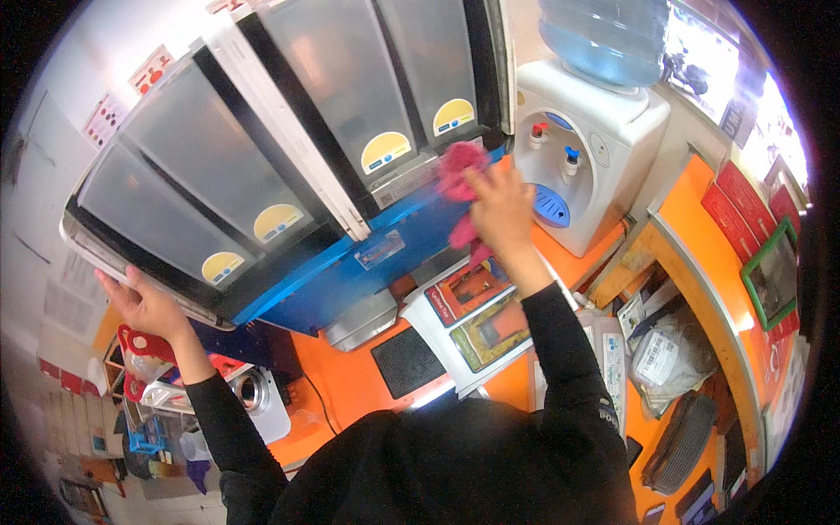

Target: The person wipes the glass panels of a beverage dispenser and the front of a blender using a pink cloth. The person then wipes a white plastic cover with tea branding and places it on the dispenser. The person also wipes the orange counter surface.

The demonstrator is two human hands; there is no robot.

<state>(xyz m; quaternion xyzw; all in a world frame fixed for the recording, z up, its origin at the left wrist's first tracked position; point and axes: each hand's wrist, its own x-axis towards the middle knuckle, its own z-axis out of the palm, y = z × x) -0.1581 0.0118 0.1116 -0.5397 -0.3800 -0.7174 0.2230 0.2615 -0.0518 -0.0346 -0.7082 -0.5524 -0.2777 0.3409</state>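
Observation:
A large cabinet with smoky translucent panels [328, 85] and a blue base [308, 289] stands before me. Yellow rounded labels mark the lower ends of its panels. My right hand [502, 207] holds a crumpled pink cloth [462, 170] against the cabinet's lower front, near its right corner. Part of the cloth hangs below my fingers. At the cabinet's lower left corner is my left hand [147, 305], fingers apart, by the pale edge of the frame [141, 275]. Whether it presses on that edge is hard to see.
A white water dispenser [590, 144] with a large bottle [604, 39] stands right of the cabinet. Printed drink sheets [469, 295], a metal tray [361, 321] and a black mat [407, 361] lie on the orange counter [335, 367]. Right, a shelf holds a plastic-wrapped package [656, 357].

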